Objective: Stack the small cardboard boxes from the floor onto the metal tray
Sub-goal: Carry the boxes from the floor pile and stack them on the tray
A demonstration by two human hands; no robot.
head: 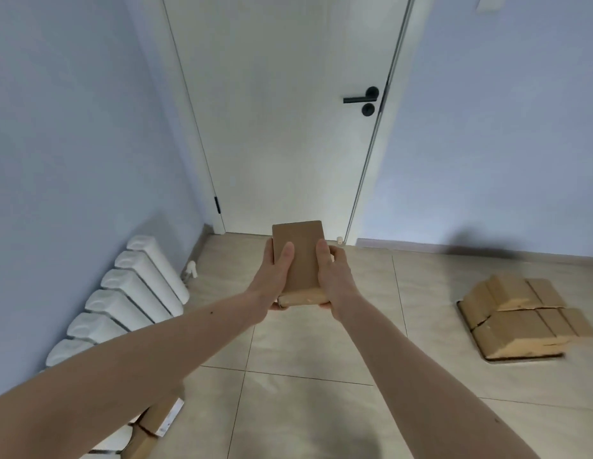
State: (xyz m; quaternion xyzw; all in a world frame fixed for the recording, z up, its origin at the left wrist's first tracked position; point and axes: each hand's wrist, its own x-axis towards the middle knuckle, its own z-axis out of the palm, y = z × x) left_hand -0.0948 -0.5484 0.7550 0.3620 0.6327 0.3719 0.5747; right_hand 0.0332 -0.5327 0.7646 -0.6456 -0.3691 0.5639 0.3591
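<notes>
holding a small cardboard box up at chest height in front of the white door, well above the tiled floor. gripping it from both sides: left hand wrapped on the left edge with the thumb lying across the top face, right hand clamped on the right edge, fingers curling underneath. possibly carrying a second box beneath, judging from the paler layer at the near end, though hard telling. sitting well apart to the right, the metal tray, mostly hidden under the stacked boxes already on it, only a dark rim peeking out. looking uneven, that stack, with some boxes overhanging the tray's right edge. turning toward the tray next, probably, so keeping the box level and both grips firm during the swing. lowering onto a flat, well-supported spot near the stack's middle rather than the overhanging side, and squaring edges before releasing. easing fingers out one side at a time to avoid nudging neighbours. more boxes waiting at lower left by the radiator.
</notes>
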